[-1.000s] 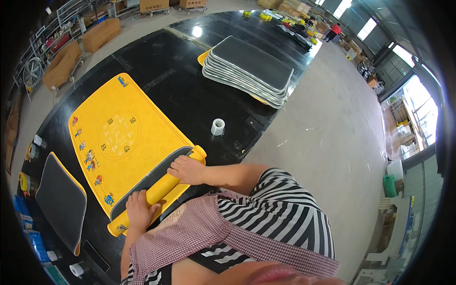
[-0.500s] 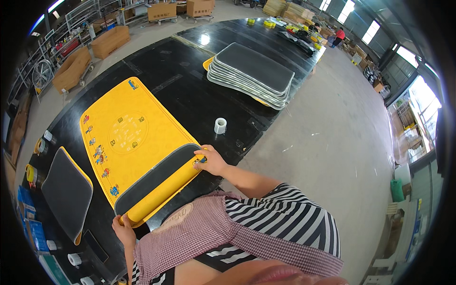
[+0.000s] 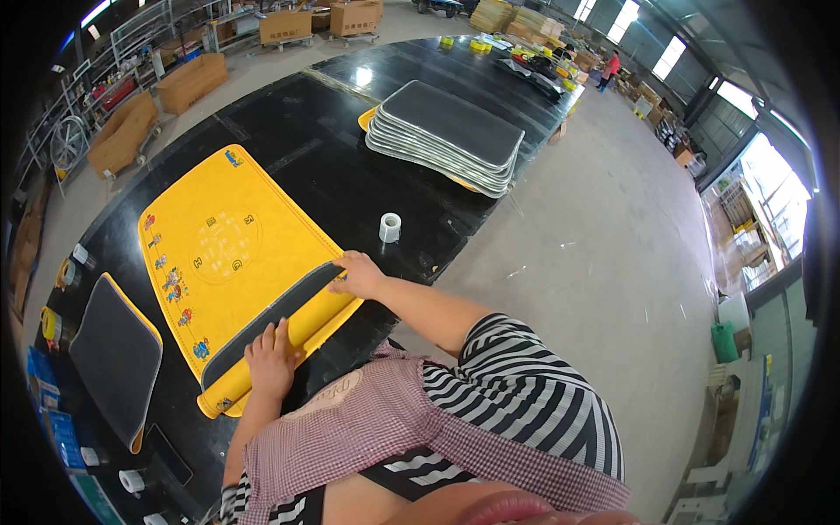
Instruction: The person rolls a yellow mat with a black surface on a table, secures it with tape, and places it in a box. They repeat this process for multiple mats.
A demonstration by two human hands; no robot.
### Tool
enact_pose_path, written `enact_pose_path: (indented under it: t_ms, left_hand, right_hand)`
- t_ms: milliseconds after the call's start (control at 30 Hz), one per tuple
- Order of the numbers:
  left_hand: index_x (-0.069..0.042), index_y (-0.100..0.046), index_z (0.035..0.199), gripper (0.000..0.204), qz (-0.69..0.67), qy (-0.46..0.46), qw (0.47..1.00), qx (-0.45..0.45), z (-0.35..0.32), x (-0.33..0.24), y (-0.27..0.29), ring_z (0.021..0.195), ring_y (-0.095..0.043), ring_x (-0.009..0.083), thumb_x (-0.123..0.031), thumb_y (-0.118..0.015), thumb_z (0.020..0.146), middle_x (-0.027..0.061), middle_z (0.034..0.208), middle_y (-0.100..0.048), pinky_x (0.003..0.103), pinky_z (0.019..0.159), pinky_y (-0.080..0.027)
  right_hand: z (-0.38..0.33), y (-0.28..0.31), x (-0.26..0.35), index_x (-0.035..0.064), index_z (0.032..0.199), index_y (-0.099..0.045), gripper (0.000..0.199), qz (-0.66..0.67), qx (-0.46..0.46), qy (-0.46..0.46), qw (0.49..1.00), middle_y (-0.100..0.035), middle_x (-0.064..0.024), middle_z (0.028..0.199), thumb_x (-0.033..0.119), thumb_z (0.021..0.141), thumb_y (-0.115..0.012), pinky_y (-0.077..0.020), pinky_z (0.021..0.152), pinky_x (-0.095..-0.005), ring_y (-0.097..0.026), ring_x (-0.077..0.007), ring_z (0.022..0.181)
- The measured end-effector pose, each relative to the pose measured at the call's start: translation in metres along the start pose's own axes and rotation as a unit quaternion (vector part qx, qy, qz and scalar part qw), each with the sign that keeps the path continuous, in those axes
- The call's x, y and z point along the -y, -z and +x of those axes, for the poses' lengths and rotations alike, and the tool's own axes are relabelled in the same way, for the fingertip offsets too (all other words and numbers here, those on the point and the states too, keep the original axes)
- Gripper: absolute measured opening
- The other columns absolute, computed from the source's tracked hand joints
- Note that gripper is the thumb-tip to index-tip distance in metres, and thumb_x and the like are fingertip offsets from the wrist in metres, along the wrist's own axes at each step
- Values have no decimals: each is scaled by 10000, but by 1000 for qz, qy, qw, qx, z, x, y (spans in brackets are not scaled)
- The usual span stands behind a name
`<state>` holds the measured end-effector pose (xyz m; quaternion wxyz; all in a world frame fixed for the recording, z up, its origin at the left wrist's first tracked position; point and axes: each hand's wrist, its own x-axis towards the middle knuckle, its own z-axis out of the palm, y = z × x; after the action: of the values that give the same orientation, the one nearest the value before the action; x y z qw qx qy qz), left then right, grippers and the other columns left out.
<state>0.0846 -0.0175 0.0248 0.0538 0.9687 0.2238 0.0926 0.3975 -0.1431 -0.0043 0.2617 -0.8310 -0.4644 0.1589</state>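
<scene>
A yellow mat with printed cartoon figures and a dark grey underside lies on the black table, its near end curled into a roll. My left hand rests on that roll left of its middle, fingers stretched and spread over it. At the roll's right end, my right hand grips the mat with its fingers curled over it; the thumb is hard to make out. Another mat lies dark side up to the left, with a yellow edge showing. A white tape roll stands beyond my right hand.
Farther along the black table is a stack of dark mats. A phone-like dark slab, tape rolls and blue packages line the left side. Cardboard boxes stand beyond; a person in red is far off.
My left hand has moved from the roll's left end inward onto its top. More of the mat's near end is rolled, and the dark strip is narrower. The view has shifted slightly.
</scene>
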Motion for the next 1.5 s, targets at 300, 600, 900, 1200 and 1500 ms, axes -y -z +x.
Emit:
enact_pose_path:
  t_ms: [300, 600, 900, 1200, 1500]
  left_hand:
    - [-219, -520, 1519, 790, -32, 41, 996, 70, 35, 5, 15, 1158, -602, 374, -410, -827, 817, 142, 1202, -626, 505, 989, -487]
    - [-226, -540, 1502, 781, -35, 66, 991, 109, 42, 10, 21, 1195, -602, 359, -450, -832, 813, 132, 1213, -630, 486, 1013, -484]
    - [-244, -569, 1464, 746, -31, 62, 997, 15, 25, -3, 14, 1111, -599, 306, -430, -837, 794, 91, 1116, -617, 456, 946, -457]
    - [-103, -472, 1535, 917, -281, 62, 938, -192, -4, 1, 19, 1241, -547, 412, -287, -905, 748, 171, 1371, -581, 500, 1057, -446]
    - [-75, -702, 1005, 131, -233, -20, 970, -74, 48, 25, 29, 1056, -646, 338, -127, -738, 891, 123, 1097, -700, 411, 916, -517]
  right_hand:
    - [44, 172, -119, 10, 1339, -682, 404, 192, -285, -114, 932, -741, -144, 1215, 63, 939, -686, -551, 964, -314, -715, -198, 1079]
    - [102, 124, -114, -6, 1192, -745, 364, -110, 150, -169, 968, -776, -171, 1094, 73, 844, -676, -612, 718, -360, -767, -228, 886]
    - [25, 69, 23, 88, 954, -670, 43, 380, 31, -21, 924, -734, -64, 921, 98, 975, -634, -580, 728, -269, -712, -153, 804]
    - [30, -62, 107, 16, 906, -720, 105, 303, 143, 214, 918, -747, -136, 962, 95, 844, -751, -533, 817, -352, -691, -282, 896]
    - [30, -64, 113, 20, 964, -735, 232, 201, 211, 182, 939, -745, -163, 968, 205, 837, -796, -543, 827, -412, -712, -314, 899]
